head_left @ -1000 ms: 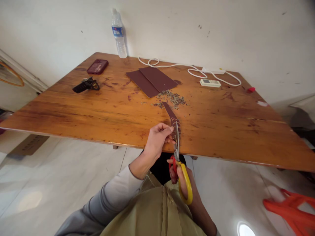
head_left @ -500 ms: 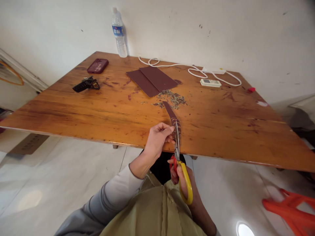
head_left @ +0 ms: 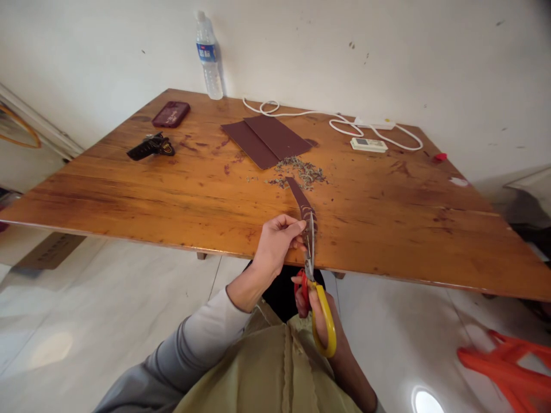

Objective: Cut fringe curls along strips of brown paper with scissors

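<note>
Person is wearing a light grey long-sleeved top; the sleeve point(head_left: 189, 350) is covering the left forearm and is ending in a plain, slightly rolled cuff just short of the wrist. Fabric is looking smooth, with a faint seam line running along the forearm. Left hand point(head_left: 275, 244) is showing bare: no glove, ring, watch or band visible. Right hand point(head_left: 321, 312) is also showing bare; a sliver of pale cuff is showing at the bottom edge of the view, colour hard to tell. Over the lap, khaki-olive cloth point(head_left: 275, 373) is lying in soft folds, with a wavy stitched seam running down its middle; garment type cannot be told.
</note>
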Tool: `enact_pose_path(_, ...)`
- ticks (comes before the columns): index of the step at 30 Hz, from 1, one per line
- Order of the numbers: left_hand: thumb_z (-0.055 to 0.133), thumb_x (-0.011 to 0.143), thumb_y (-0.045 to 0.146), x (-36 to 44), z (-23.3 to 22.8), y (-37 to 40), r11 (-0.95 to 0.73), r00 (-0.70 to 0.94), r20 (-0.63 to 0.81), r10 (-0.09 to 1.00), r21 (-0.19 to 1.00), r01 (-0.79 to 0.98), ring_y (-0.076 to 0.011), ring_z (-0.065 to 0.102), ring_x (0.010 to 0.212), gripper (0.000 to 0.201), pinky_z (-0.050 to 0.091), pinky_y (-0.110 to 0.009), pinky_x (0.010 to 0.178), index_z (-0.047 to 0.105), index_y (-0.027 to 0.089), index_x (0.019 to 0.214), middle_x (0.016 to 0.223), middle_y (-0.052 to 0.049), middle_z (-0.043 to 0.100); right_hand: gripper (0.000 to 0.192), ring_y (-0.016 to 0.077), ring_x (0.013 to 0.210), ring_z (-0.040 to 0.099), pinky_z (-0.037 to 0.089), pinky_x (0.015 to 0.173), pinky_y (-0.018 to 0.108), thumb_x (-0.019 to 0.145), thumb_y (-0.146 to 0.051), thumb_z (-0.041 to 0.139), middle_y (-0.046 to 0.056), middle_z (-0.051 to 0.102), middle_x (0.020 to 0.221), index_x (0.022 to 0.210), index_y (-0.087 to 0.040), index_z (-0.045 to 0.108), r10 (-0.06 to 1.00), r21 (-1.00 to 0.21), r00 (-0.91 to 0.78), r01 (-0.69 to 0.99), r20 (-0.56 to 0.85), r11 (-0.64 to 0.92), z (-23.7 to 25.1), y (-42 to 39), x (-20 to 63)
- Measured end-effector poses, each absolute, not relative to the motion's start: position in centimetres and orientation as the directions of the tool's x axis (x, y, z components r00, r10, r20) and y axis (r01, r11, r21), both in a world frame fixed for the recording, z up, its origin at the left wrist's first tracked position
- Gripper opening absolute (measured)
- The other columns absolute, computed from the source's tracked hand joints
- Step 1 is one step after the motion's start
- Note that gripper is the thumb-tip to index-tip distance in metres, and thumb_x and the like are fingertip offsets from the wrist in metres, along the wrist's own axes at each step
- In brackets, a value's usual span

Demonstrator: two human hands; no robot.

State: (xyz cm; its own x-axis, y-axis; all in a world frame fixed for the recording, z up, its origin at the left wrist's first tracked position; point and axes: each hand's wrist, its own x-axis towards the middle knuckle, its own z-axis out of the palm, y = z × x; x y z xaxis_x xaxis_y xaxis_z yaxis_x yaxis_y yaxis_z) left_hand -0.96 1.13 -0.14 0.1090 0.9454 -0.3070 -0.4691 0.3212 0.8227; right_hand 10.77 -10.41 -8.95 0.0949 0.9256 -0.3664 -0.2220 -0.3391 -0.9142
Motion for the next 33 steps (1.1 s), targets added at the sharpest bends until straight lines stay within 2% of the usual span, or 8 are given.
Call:
enact_pose_path(4, 0.088, 0.083, 0.019, -1.0, -0.1, 1.1, 0.331, 0.121, -0.312, 0.942, 0.818, -0.471, -0.0078, 0.058, 0.047, 0.031, 0.054, -0.020, 0.052, 0.065, 0.017, 0.062, 0.057, 0.003, 0.062, 0.060, 0.0113, 0.048, 0.028, 0.024, 0.047, 0.026, 0.079, -0.079, 0.081, -0.011, 0.039, 0.057, 0.095, -0.022, 0.075, 0.935, -0.922, 0.129, -0.256, -0.329, -0.289, -9.4, -10.9, 10.7)
enact_pose_path(8, 0.093, 0.081, 0.025, -0.9, -0.1, 1.2, 0.329, 0.128, -0.306, 0.943, 0.818, -0.471, -0.0079, 0.058, 0.047, 0.034, 0.054, -0.021, 0.052, 0.065, 0.017, 0.063, 0.058, 0.003, 0.062, 0.054, 0.0103, 0.047, 0.026, 0.023, 0.046, 0.025, 0.079, -0.073, 0.083, -0.012, 0.037, 0.056, 0.094, -0.022, 0.074, 0.933, -0.915, 0.100, -0.254, -0.347, -0.313, -9.5, -11.1, 10.9)
enact_pose_path(12, 0.092, 0.082, 0.025, -0.9, -0.1, 1.2, 0.328, 0.123, -0.307, 0.944, 0.818, -0.473, -0.0080, 0.058, 0.046, 0.035, 0.055, -0.021, 0.052, 0.063, 0.017, 0.063, 0.057, 0.004, 0.061, 0.061, 0.0106, 0.045, 0.029, 0.025, 0.044, 0.025, 0.075, -0.079, 0.082, -0.012, 0.040, 0.054, 0.095, -0.022, 0.073, 0.932, -0.918, 0.095, -0.236, -0.350, -0.321, -9.0, -10.7, 10.9)
enact_pose_path(17, 0.089, 0.084, 0.021, -0.9, 0.1, 1.1, 0.316, 0.106, -0.302, 0.947, 0.825, -0.469, -0.0071, 0.057, 0.047, 0.034, 0.052, -0.019, 0.052, 0.063, 0.017, 0.062, 0.058, 0.004, 0.060, 0.072, 0.0141, 0.050, 0.036, 0.034, 0.048, 0.029, 0.071, -0.090, 0.081, -0.010, 0.043, 0.055, 0.098, -0.023, 0.075, 0.933, -0.923, 0.109, -0.223, -0.342, -0.312, -8.2, -10.1, 10.6)
enact_pose_path(21, 0.093, 0.081, 0.023, -0.9, 0.2, 1.1, 0.326, 0.106, -0.313, 0.944, 0.829, -0.454, -0.0070, 0.057, 0.047, 0.035, 0.051, -0.019, 0.052, 0.064, 0.017, 0.062, 0.058, 0.004, 0.062, 0.076, 0.0134, 0.049, 0.035, 0.033, 0.048, 0.028, 0.069, -0.093, 0.081, -0.010, 0.042, 0.056, 0.099, -0.023, 0.074, 0.918, -0.908, 0.115, -0.240, -0.379, -0.344, -8.2, -10.2, 10.5)
enact_pose_path(23, 0.092, 0.082, 0.022, -0.9, 0.3, 1.1, 0.332, 0.110, -0.318, 0.942, 0.827, -0.454, -0.0073, 0.058, 0.046, 0.033, 0.051, -0.019, 0.051, 0.065, 0.017, 0.062, 0.057, 0.004, 0.062, 0.074, 0.0124, 0.048, 0.033, 0.030, 0.047, 0.027, 0.070, -0.091, 0.081, -0.011, 0.041, 0.056, 0.098, -0.023, 0.073, 0.913, -0.901, 0.106, -0.244, -0.393, -0.360, -8.5, -10.4, 10.6)
enact_pose_path(28, 0.090, 0.083, 0.021, -0.9, 0.2, 1.1, 0.338, 0.119, -0.320, 0.940, 0.819, -0.464, -0.0077, 0.059, 0.046, 0.033, 0.052, -0.019, 0.052, 0.065, 0.017, 0.062, 0.056, 0.003, 0.063, 0.055, 0.0106, 0.046, 0.026, 0.022, 0.045, 0.025, 0.082, -0.076, 0.080, -0.011, 0.038, 0.056, 0.097, -0.023, 0.072, 0.929, -0.908, 0.102, -0.273, -0.355, -0.317, -9.1, -11.0, 10.6)
enact_pose_path(33, 0.087, 0.086, 0.019, -0.9, 0.0, 1.1, 0.327, 0.114, -0.312, 0.943, 0.816, -0.478, -0.0080, 0.058, 0.046, 0.033, 0.053, -0.020, 0.051, 0.064, 0.017, 0.062, 0.057, 0.003, 0.063, 0.057, 0.0099, 0.046, 0.025, 0.021, 0.043, 0.025, 0.079, -0.076, 0.083, -0.012, 0.037, 0.055, 0.093, -0.022, 0.073, 0.930, -0.907, 0.095, -0.275, -0.356, -0.320, -9.2, -11.0, 10.6)
